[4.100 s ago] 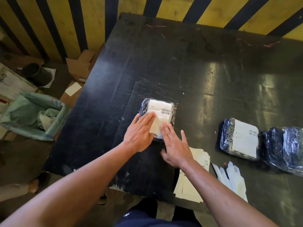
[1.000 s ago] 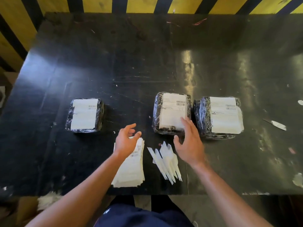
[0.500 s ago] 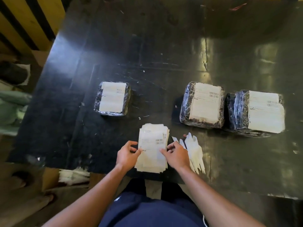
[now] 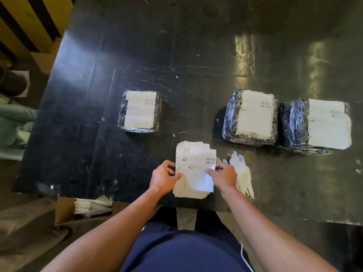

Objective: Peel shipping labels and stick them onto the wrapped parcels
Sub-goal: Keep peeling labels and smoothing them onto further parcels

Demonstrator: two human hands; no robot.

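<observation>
So half a second back both your hands were just settling on the label stack (image 4: 189, 154), and now the top label (image 4: 200, 169) sits cocked and lifted off the pile, with your left hand (image 4: 164, 178) pinching its lower-left edge and your right hand (image 4: 224, 176) pinching the right side, fingers curled on the paper. Looks to me like you're at the start of the next peel, since all three parcels in view already wear a label: the small parcel (image 4: 139, 111) left of centre, the middle parcel (image 4: 251, 117) and the right parcel (image 4: 318, 125), those last two nearly touching. So I'd guess this label is for a parcel that isn't in the frame, can't tell where. Room-wise, the stack sits right by the near edge of the counter (image 4: 98, 85), its bottom sheets close to the lip, so watch you don't drag any off. The pile of backing strips (image 4: 242, 173) is just beside your right hand, easy to bump. Plenty of bare counter across the upper half of the frame, and a gap between the small parcel and the middle one.
</observation>
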